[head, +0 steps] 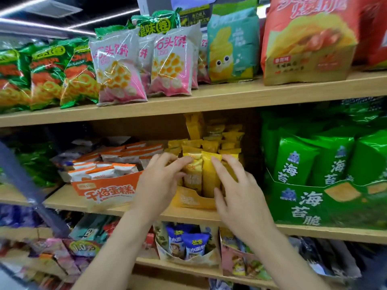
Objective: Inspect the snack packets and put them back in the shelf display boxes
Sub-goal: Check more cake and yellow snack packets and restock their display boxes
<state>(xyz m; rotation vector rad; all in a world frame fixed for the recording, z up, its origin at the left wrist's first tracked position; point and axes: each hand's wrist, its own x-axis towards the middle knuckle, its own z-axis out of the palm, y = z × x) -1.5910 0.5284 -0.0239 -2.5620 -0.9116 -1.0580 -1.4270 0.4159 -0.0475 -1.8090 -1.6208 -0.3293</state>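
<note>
A yellow display box (191,200) stands on the middle shelf, packed with upright yellow snack packets (209,176). My left hand (159,185) reaches in from the left, its nearly straight fingers resting on the tops of the front packets. My right hand (240,193) comes in from the right, and its spread fingers press against the side of the front packets. Neither hand lifts a packet clear of the box. The box's lower right part is hidden behind my right hand.
An orange box of white-and-orange packets (104,185) sits just left of the yellow box. A green seaweed-snack box (326,204) is on the right. Large bags (117,65) fill the wooden shelf (209,97) above. Boxes of small packets (188,245) stand on the shelf below.
</note>
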